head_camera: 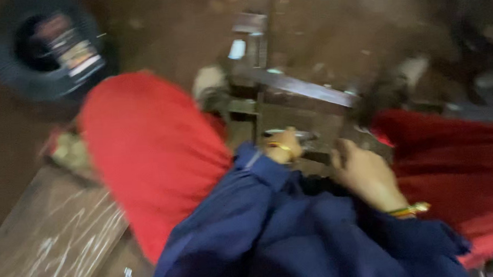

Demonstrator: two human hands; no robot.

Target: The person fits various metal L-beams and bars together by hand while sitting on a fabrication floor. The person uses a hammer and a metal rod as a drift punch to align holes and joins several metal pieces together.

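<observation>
We see our left hand on a flat metal piece – its finger grip too blurred to tell – while our right hand rests curled just beside it on the metal frame.

The whole view is blurred by motion and dimly lit, with a warm brownish cast. The floor is bare brown earth or dirty concrete, scattered with small pale scraps. A dark rubber tyre lies on it at the upper left. At the lower left sits a flat wooden board, grey-brown and streaked with whitish scratch marks.
</observation>
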